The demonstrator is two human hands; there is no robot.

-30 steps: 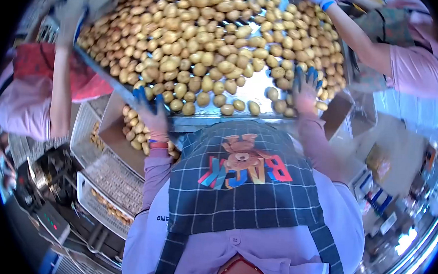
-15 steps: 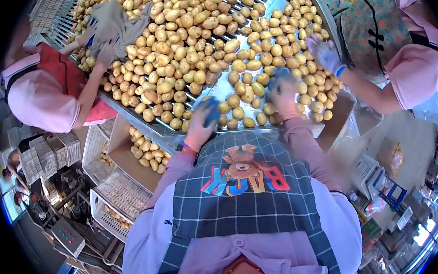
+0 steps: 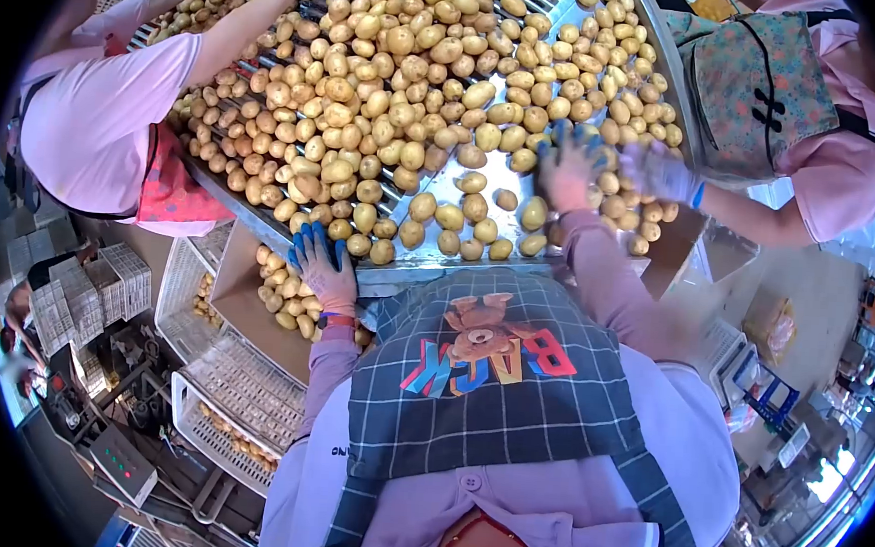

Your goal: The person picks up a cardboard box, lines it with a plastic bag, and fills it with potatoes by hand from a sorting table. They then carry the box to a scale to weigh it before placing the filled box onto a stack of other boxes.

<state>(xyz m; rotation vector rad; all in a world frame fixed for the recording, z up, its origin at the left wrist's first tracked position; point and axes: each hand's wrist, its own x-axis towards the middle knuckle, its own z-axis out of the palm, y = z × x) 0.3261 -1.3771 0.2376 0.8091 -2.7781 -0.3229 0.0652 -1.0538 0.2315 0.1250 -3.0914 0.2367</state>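
Observation:
Many potatoes [image 3: 368, 99] cover a metal sorting table [image 3: 443, 189] with rollers at its left. My left hand [image 3: 325, 272], in a glove with blue fingertips, rests with spread fingers on the table's near edge, beside potatoes and above a cardboard box [image 3: 245, 307] of potatoes. Further right, my right hand [image 3: 570, 171], gloved the same way, is over the potatoes with its fingers apart, slightly blurred. Neither hand holds anything that I can see.
At the left a co-worker [image 3: 106, 123] reaches over the rollers. Another co-worker's gloved hand [image 3: 659, 174] is close to my right hand. White crates [image 3: 240, 392] stand below at the left, near a control box [image 3: 123, 465].
My left hand has moved left and down to the table edge. My right hand stays over the potatoes. The left co-worker leans further across, and the right co-worker's hand has come nearer mine.

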